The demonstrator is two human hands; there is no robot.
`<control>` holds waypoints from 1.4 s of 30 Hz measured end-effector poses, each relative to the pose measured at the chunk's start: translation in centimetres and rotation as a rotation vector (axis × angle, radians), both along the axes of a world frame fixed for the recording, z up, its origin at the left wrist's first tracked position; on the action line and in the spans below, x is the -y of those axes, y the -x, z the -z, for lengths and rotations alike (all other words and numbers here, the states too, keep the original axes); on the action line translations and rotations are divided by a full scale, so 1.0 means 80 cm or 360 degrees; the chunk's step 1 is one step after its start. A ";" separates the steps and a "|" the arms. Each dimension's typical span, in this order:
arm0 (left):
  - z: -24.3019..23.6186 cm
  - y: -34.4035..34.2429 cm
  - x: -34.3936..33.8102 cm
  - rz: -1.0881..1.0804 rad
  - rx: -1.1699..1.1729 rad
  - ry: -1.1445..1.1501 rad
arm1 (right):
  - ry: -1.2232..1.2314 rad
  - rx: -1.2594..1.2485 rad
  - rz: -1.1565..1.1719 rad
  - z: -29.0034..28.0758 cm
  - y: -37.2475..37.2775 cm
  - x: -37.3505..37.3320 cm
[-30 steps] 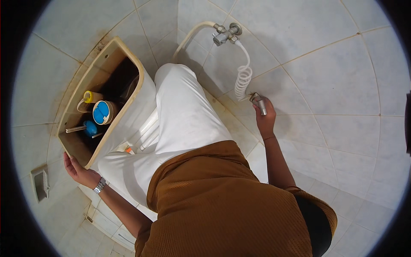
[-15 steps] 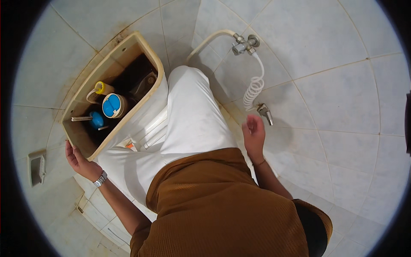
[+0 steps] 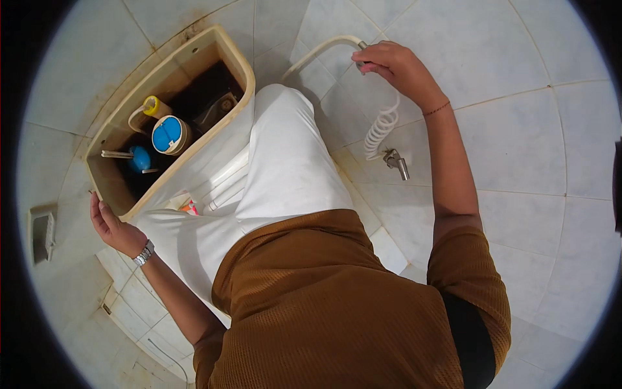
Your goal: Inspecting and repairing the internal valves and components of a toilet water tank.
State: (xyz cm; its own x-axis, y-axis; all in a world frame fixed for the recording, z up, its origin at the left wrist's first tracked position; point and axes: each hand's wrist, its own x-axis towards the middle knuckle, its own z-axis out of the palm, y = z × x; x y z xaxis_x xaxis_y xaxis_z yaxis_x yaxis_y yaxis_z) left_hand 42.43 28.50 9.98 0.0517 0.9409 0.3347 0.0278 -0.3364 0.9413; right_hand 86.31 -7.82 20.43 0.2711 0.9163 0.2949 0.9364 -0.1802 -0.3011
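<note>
Right hand (image 3: 403,70) moved up from beside sprayer (image 3: 396,164) to valve (image 3: 362,46), fingers closed on it; work now at valve. Sprayer at wall (image 3: 505,149) below that hand. Left hand (image 3: 119,228) loosely open, by corner of tank (image 3: 201,163).

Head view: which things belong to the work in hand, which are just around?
Likely in the work:
Metal wall valve, mostly under the right hand
Pale curved hose, coiled white hose, metal spray head
Open toilet cistern, left hand at its corner
Blue-topped flush valve inside

Apparently just around:
Wall recess
Small orange item, kind unclear
</note>
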 end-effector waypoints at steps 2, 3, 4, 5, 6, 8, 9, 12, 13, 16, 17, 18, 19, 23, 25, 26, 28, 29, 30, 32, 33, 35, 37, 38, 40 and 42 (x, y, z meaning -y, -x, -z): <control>0.000 -0.001 0.005 0.0018 0.0140 0.0024 | 0.0080 -0.0032 -0.0022 -0.002 -0.011 -0.007; 0.003 0.001 0.005 0.0021 0.0141 0.0028 | 0.0148 -0.0064 -0.0036 -0.003 -0.013 -0.010; 0.006 0.004 0.003 0.0036 0.0157 0.0036 | 0.0150 -0.0063 -0.0030 -0.004 -0.014 -0.011; 0.008 0.006 0.002 0.0052 0.0173 0.0044 | 0.0203 -0.0086 0.0005 -0.005 -0.015 -0.011; 0.009 0.007 0.001 0.0051 0.0175 0.0043 | 0.0253 -0.0108 0.0033 -0.006 -0.016 -0.013; 0.009 0.008 -0.001 0.0035 -0.0006 -0.0048 | 0.0316 -0.0111 0.0090 -0.006 -0.017 -0.014; 0.007 0.006 0.000 0.0033 -0.0007 -0.0049 | 0.0382 -0.0119 0.0144 -0.006 -0.018 -0.015; 0.002 -0.004 0.004 0.0002 -0.0058 -0.0062 | 0.0305 -0.0471 0.0228 -0.006 -0.024 -0.020; 0.003 -0.007 0.004 0.0008 -0.0026 -0.0060 | 0.0304 -0.0469 0.0232 -0.006 -0.026 -0.020; 0.004 -0.004 0.001 0.0012 0.0007 -0.0039 | 0.0321 -0.0549 0.0144 -0.006 -0.030 -0.025; 0.005 -0.001 -0.001 0.0019 0.0011 -0.0013 | 0.0302 -0.0428 0.0175 -0.005 -0.026 -0.022; -0.001 0.007 -0.001 -0.0036 -0.0089 0.0017 | 0.0268 -0.0312 0.0170 -0.004 -0.019 -0.029; -0.003 0.015 0.000 -0.0118 -0.0192 0.0046 | 0.0050 -0.0029 0.0110 -0.002 -0.004 -0.035; -0.005 0.018 -0.002 0.0000 -0.0235 0.0091 | -0.0511 -0.0099 0.0370 -0.010 0.098 -0.062; -0.023 0.002 0.002 0.0088 -0.0126 0.0180 | -0.0582 -0.0350 0.0377 -0.003 0.128 -0.081; -0.028 0.000 0.001 0.0135 -0.0033 0.0167 | -0.0706 -0.0318 0.0245 0.009 0.136 -0.095; -0.040 -0.014 0.008 0.0086 -0.0009 0.0219 | -0.0836 -0.0319 0.0080 0.024 0.146 -0.126; -0.042 -0.017 0.009 0.0048 -0.0047 0.0234 | -0.0782 -0.0241 -0.0021 0.031 0.153 -0.144; -0.039 -0.021 0.009 0.0009 -0.0047 0.0205 | -0.0729 -0.0152 -0.0110 0.036 0.157 -0.161; -0.040 -0.024 0.008 -0.0019 0.0033 0.0293 | -0.0727 -0.0216 -0.0208 0.056 0.164 -0.192; -0.043 -0.026 0.007 -0.0047 0.0023 0.0297 | -0.0711 -0.0249 -0.0267 0.072 0.166 -0.204; -0.047 -0.031 0.009 0.0029 0.0130 0.0357 | -0.0813 -0.0242 -0.0264 0.109 0.165 -0.213; -0.050 -0.032 0.009 0.0019 0.0186 0.0421 | -0.1228 -0.0254 -0.0166 0.132 0.165 -0.225; -0.049 -0.032 0.009 0.0038 0.0206 0.0428 | -0.1317 -0.0221 -0.0144 0.140 0.164 -0.231; -0.047 -0.031 0.006 0.0045 0.0222 0.0435 | -0.1286 -0.0228 -0.0130 0.145 0.165 -0.230; -0.048 -0.031 0.007 0.0069 0.0263 0.0461 | -0.1253 -0.0227 -0.0102 0.147 0.162 -0.229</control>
State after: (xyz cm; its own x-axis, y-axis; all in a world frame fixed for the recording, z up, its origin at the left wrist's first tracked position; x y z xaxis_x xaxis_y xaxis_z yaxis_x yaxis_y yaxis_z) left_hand 44.91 27.95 13.84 0.0614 0.9963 0.0609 -0.1414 -0.0517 0.9886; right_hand 73.31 10.47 8.66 0.3090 0.4688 0.8275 0.8806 0.1877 -0.4351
